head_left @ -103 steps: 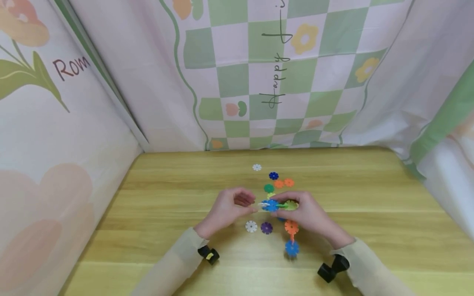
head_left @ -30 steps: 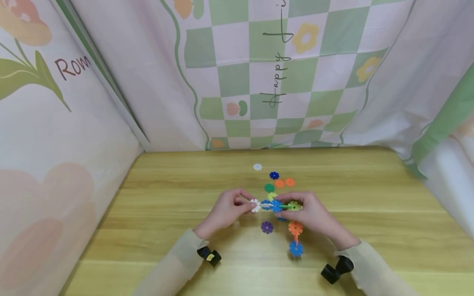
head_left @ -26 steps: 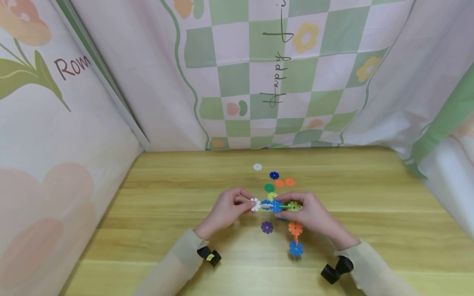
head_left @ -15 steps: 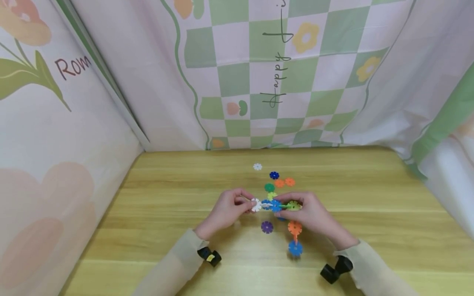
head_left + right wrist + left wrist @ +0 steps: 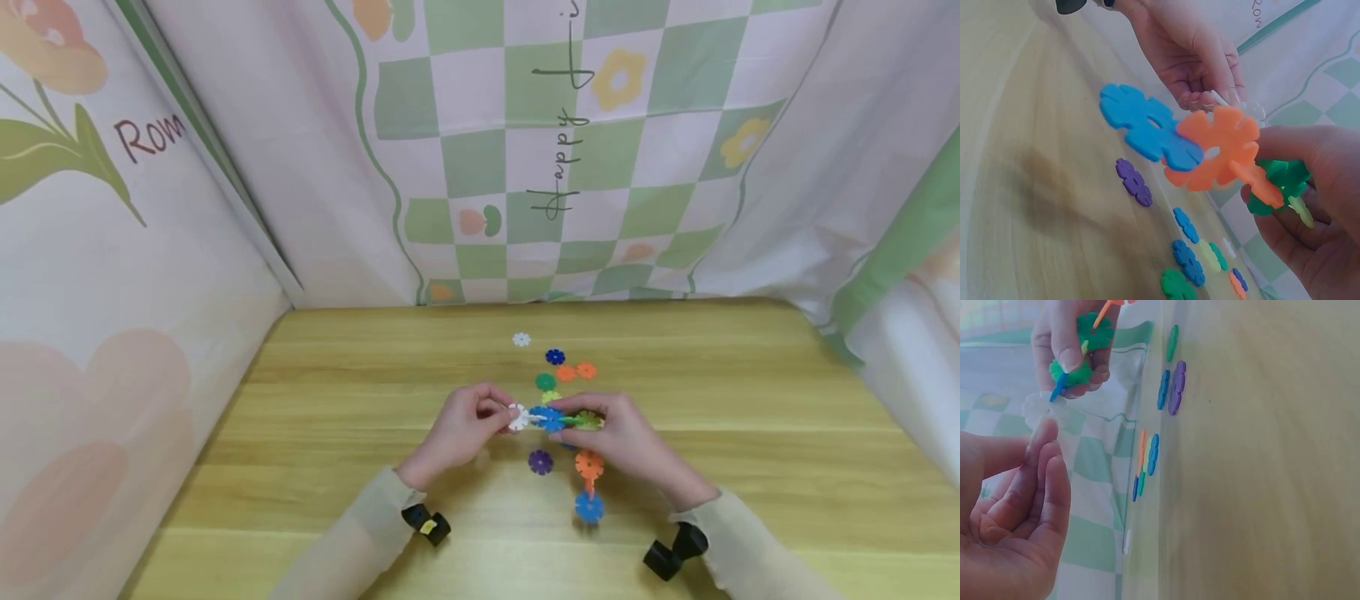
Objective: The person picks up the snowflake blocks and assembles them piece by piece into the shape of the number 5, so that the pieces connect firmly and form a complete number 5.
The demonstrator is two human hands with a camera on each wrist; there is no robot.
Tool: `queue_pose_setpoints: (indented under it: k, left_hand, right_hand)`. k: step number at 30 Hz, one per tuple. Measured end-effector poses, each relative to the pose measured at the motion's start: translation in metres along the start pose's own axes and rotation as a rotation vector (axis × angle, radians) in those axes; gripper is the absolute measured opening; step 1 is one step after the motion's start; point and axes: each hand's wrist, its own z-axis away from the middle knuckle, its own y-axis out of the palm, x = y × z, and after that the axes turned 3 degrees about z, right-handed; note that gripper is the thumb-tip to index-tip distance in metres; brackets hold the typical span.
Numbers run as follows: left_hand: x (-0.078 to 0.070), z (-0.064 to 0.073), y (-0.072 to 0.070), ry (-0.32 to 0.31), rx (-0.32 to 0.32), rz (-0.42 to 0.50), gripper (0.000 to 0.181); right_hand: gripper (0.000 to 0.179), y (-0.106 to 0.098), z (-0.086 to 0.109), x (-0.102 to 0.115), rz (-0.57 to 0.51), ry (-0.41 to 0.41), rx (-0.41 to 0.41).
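My left hand (image 5: 461, 429) pinches a white snowflake disc (image 5: 517, 417) between thumb and fingertips. The disc sits right at the left end of a chain of slotted snowflake discs. My right hand (image 5: 626, 429) grips this chain by its green discs (image 5: 1294, 174), with a blue disc (image 5: 551, 418) showing at the fingertips. From the hand the chain hangs on through orange discs (image 5: 1235, 134) to a blue end disc (image 5: 1138, 119), raised over the table. Green discs are partly covered by the right fingers.
Loose on the wooden table (image 5: 360, 375) lie a purple disc (image 5: 540, 462), a green disc (image 5: 545, 381), a dark blue disc (image 5: 555, 357), orange discs (image 5: 586, 369) and a far white disc (image 5: 521, 339). A patterned curtain (image 5: 465, 167) hangs behind the table.
The white disc beside the purple one has left the table and is now pinched in my left hand, brought to the chain. Lately the chain has shifted slightly left in my right hand.
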Motion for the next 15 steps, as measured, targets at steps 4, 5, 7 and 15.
queue_pose_setpoints:
  k: [4,5,7,15]
  left_hand:
    - [0.0,-0.001,0.001,0.006,0.001,-0.007,0.005]
    - [0.0,-0.001,0.001,0.008,0.005,-0.009,0.005]
    - [0.002,-0.001,0.001,0.013,0.014,-0.01,0.006]
    - [0.011,-0.001,-0.002,0.016,0.114,-0.06,0.012]
  right_hand:
    - [0.035,0.0,0.0,0.0,0.018,0.0,-0.005]
    - [0.035,0.0,0.0,0.0,0.022,-0.002,-0.005]
    - [0.035,0.0,-0.001,0.0,0.027,-0.007,-0.001]
    - [0.038,-0.007,-0.005,-0.001,0.048,-0.028,0.051]
